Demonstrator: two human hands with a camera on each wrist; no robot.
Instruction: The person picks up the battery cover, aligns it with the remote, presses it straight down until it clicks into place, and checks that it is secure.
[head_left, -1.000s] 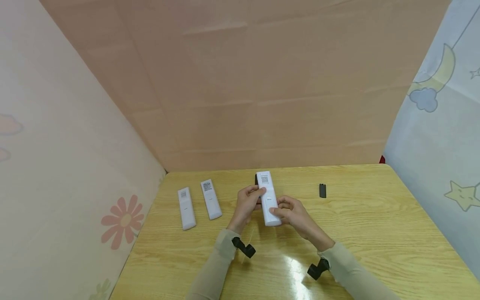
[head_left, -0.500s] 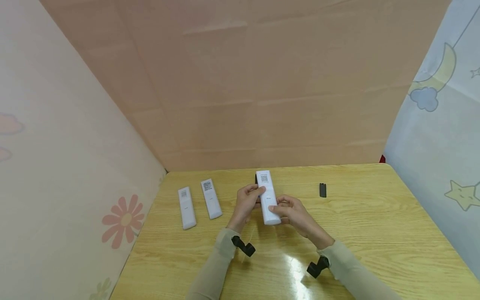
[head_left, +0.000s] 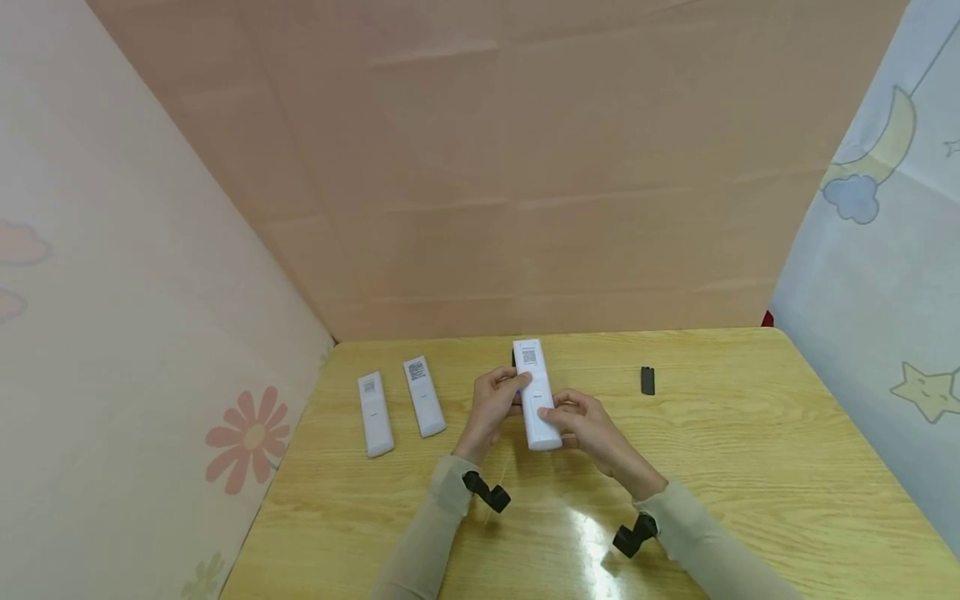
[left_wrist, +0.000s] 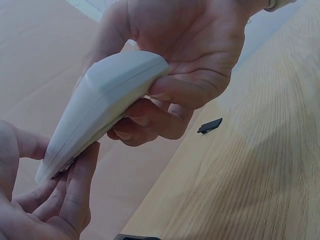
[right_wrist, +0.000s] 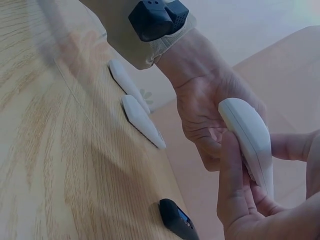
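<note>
Back side up, a white remote control (head_left: 537, 417) is held above the table by both hands. My left hand (head_left: 492, 408) grips its left side near the middle, thumb on the back face. My right hand (head_left: 596, 433) grips its lower right side, thumb on the battery cover. In the left wrist view the remote control (left_wrist: 100, 100) is tilted, its thick end by the right hand (left_wrist: 190, 45). The right wrist view has the left hand (right_wrist: 212, 95) behind the remote control (right_wrist: 250, 132); the right hand's fingers (right_wrist: 231, 170) curl under it.
Two more white remote controls (head_left: 375, 414) (head_left: 424, 397) lie back side up at the left of the wooden table (head_left: 735, 433). A small black piece (head_left: 647, 381) lies to the right. A black device (right_wrist: 177, 220) with a blue patch sits behind the held remote, mostly hidden in the head view.
Both hands keep their grip on the remote control, nearly still. The right thumb has shifted very slightly up along its back. The head view has moved a little.
</note>
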